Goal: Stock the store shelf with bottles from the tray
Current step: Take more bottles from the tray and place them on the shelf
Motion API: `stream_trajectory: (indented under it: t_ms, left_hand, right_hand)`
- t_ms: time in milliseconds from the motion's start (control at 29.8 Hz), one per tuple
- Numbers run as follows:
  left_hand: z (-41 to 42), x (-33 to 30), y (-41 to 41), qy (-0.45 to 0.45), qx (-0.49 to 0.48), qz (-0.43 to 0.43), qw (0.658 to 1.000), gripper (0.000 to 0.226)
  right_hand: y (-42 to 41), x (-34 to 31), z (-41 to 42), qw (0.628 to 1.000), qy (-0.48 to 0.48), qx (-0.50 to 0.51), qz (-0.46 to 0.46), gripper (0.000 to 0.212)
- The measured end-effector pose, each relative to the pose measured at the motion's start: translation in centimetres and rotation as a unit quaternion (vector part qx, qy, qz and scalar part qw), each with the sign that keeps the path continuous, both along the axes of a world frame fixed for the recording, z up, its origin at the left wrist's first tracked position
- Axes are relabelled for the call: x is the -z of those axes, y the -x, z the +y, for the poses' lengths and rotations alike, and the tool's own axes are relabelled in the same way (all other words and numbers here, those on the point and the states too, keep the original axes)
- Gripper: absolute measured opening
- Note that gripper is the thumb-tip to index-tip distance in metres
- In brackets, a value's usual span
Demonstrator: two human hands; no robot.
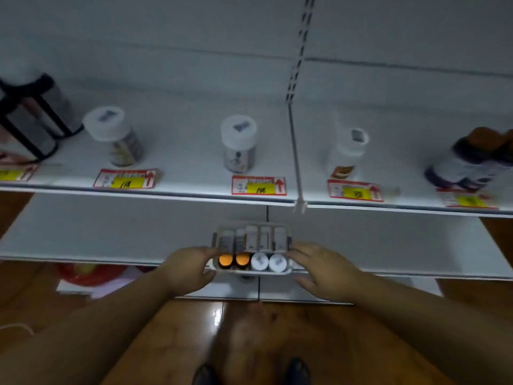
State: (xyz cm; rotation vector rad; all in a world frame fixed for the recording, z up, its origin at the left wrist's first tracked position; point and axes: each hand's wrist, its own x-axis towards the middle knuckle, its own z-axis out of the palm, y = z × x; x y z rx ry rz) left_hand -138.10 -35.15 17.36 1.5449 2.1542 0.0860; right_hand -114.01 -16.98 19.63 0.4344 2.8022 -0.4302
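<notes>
Both hands grip a small white tray (251, 270) from either side, held in front of the lower shelf (111, 234): left hand (191, 266) curled round the tray's left end w/ thumb on the near edge, right hand (323, 269) wrapped on the right end, fingers spread along the rim. Tray holds bottles: front row has 2 w/ orange caps (233, 260) on the left & 2 w/ white caps (268, 262) on the right; back row is approx 5 white-capped bottles (254, 237) standing upright, labels too blurred to read. Upper shelf (194, 162) carries 1 white-lidded jar (116, 134) at left-centre, another jar (238, 144) mid-shelf, a white bottle (348, 151) just right of the metal divider (294, 151), dark purple bottles w/ brown tops (472, 159) at far right, and black-framed containers (30, 118) at far left. Red/yellow price tags (258, 185) lie along the shelf's front edge, one before each product. Below: glossy wood floor (277, 323), shoe tips (298, 370) at the bottom edge, something red (88, 272) under the lower shelf at left, can't tell what it is. Whole view is dim and slightly blurred.
</notes>
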Motion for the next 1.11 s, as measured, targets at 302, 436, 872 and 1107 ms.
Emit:
stream_trajectory:
  t_ms: [302,436,872,1107]
  left_hand:
    - [2.7,13.9,1.3,-0.080,-0.132,-0.092,0.984,0.037]
    - [3.6,17.4,1.3,-0.092,-0.137,-0.099,0.981,0.024]
    - [4.7,13.8,2.3,-0.102,-0.031,-0.055,0.993,0.027]
    - [6.0,-1.7,-1.9,-0.136,0.064,-0.200,0.968,0.030]
  right_hand:
    - [11.6,14.3,-2.0,0.999,0.003,-0.014,-0.046,0.044]
    - [13.5,16.9,-3.0,0.994,-0.086,-0.054,0.036,0.046]
    - [10.1,12.2,-0.8,0.977,0.120,0.165,0.062,0.042]
    - [-0.9,-4.1,-3.2,0.941,0.152,0.270,0.138,0.046]
